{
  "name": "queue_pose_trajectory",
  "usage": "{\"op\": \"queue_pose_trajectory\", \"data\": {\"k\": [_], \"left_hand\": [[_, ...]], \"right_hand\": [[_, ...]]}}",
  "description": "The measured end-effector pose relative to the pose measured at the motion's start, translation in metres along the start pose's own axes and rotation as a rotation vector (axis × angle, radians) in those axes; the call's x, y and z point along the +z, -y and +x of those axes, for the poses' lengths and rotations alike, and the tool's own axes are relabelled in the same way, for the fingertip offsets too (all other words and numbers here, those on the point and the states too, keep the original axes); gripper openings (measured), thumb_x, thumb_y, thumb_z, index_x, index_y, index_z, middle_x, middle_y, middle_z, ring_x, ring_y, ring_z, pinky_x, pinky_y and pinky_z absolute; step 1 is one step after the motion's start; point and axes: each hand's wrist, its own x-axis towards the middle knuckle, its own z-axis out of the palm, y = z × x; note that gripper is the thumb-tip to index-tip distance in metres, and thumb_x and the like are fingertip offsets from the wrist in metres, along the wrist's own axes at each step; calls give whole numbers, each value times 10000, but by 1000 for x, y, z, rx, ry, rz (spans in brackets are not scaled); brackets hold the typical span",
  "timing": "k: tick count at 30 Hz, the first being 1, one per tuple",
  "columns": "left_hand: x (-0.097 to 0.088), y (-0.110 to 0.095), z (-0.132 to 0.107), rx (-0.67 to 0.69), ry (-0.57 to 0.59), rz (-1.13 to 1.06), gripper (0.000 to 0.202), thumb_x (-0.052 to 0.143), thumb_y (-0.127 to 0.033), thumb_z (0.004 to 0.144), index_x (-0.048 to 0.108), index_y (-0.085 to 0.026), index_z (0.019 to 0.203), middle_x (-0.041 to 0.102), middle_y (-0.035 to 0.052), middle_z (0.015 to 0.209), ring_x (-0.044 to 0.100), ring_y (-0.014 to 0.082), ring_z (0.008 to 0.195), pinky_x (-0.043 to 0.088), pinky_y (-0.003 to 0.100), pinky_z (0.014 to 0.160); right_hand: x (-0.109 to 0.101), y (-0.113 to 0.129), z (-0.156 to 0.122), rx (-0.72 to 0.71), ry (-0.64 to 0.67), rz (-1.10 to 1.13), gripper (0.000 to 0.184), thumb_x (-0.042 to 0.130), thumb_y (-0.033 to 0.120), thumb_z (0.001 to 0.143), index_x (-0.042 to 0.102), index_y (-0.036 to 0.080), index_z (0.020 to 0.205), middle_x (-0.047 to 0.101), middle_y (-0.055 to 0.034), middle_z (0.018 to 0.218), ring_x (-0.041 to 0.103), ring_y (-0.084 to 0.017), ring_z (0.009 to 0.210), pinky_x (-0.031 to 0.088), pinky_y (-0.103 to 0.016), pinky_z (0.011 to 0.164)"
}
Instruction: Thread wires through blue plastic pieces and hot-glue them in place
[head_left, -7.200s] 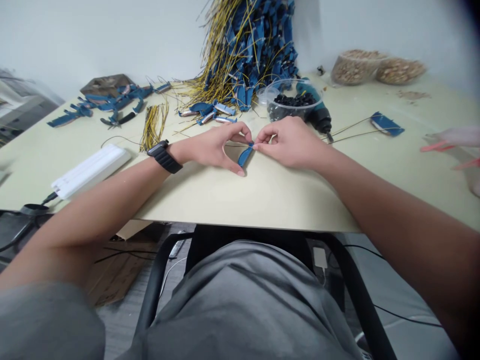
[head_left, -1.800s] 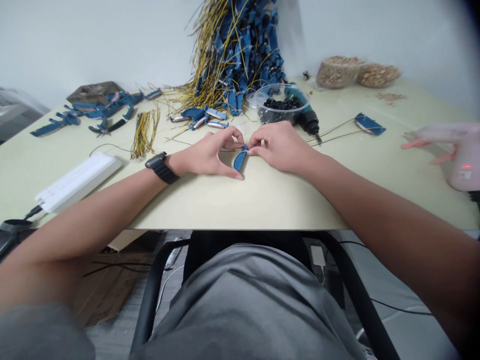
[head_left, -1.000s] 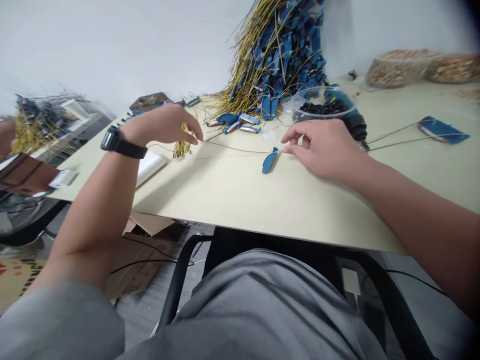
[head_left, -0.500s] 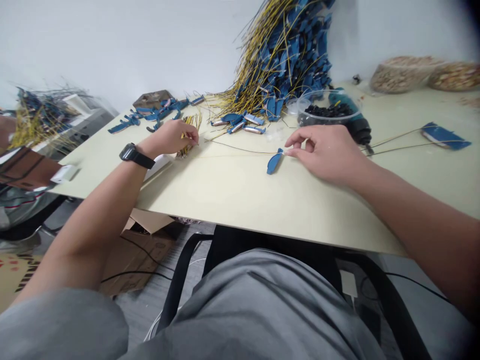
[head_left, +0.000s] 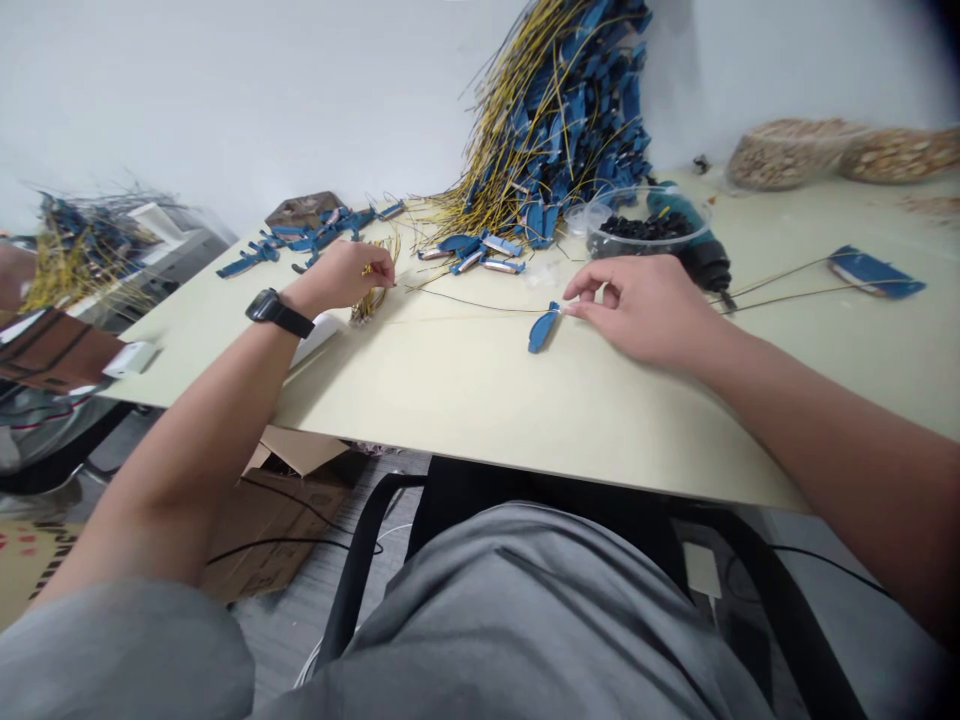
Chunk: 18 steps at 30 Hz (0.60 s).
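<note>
My right hand (head_left: 637, 305) pinches the upper end of a small blue piece (head_left: 543, 330) between thumb and fingertips, just over the table. From that piece a thin dark wire (head_left: 472, 302) runs left across to beside my left fingertips. My left hand (head_left: 358, 274) is closed in a pinch; whatever is in it is too small to make out. Below and behind that hand lies a bundle of short yellow and dark wires (head_left: 365, 308), partly hidden by it. Several loose blue pieces (head_left: 472, 252) with pale edges lie beyond, between my hands.
A tall heap of blue pieces with yellow wires (head_left: 570, 130) leans at the wall. Beside it stand a clear tub of black parts (head_left: 649, 228) and a teal power tool (head_left: 701, 250). A wired blue panel (head_left: 877, 272) lies right; filled bags (head_left: 787, 155) sit behind.
The view has shifted slightly. Both hands keep their pinches in nearly the same places, and the blue piece stays at my right fingertips.
</note>
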Motion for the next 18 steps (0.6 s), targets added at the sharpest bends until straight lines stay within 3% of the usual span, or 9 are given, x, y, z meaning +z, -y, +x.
{"op": "queue_pose_trajectory", "data": {"k": [4, 9, 14, 18], "left_hand": [[4, 2, 4, -22, -4, 58, 184, 754, -319, 919, 908, -279, 1013, 936, 86, 1083, 829, 287, 1052, 609, 384, 1012], [8, 3, 8, 13, 18, 75, 203, 723, -321, 950, 907, -253, 1001, 930, 116, 1089, 795, 300, 1011, 616, 412, 1016], [12, 5, 7, 50, 33, 58, 210, 728, -347, 934, 890, -239, 1014, 933, 127, 1112, 819, 324, 1052, 644, 422, 1033], [10, 4, 5, 18, 44, 45, 231, 783, -388, 902, 906, -254, 1043, 934, 119, 1121, 834, 324, 1051, 647, 407, 1012]], "right_hand": [[0, 2, 0, 8, 5, -11, 106, 868, 318, 1046, 958, 284, 1091, 866, -104, 955, 819, -361, 970, 601, -525, 942], [0, 0, -1, -2, 19, 5, 142, 876, 431, 1088, 960, 317, 1089, 870, -104, 966, 824, -377, 986, 597, -531, 956], [1, 0, 0, 15, 15, -11, 111, 889, 367, 1065, 953, 282, 1095, 849, -90, 936, 813, -345, 940, 585, -503, 966], [2, -4, 0, -17, -4, 1, 166, 904, 472, 1076, 952, 313, 1086, 837, -82, 901, 794, -348, 906, 586, -508, 933]]}}
